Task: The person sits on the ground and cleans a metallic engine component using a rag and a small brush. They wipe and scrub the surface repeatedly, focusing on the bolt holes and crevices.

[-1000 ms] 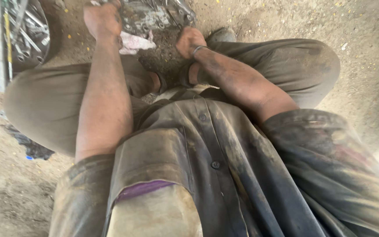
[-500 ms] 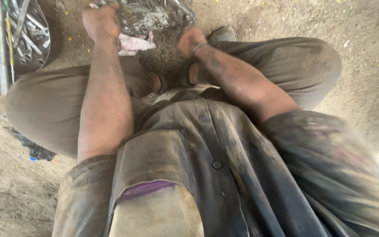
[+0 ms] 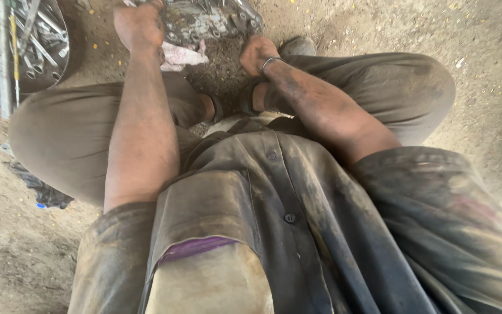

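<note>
A person squats on dusty ground, both grimy forearms reaching to the far side. The left hand (image 3: 139, 23) rests on a greasy grey metal engine part (image 3: 207, 20); the right hand (image 3: 255, 53), wearing a thin metal bangle (image 3: 269, 60), is just beside it. A crumpled pale rag (image 3: 181, 55) lies between the hands. At far left sits a round tray of steel wrenches (image 3: 30, 43).

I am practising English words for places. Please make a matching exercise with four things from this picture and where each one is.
Things:
1. left hand
2. right hand
3. pale rag
4. tray of tools

Places:
A. far left edge, on the dirt
B. below the metal part, between the hands
C. top, on the metal part's left side
D. beside a shoe

Pairs: 1-C, 2-D, 3-B, 4-A
</note>
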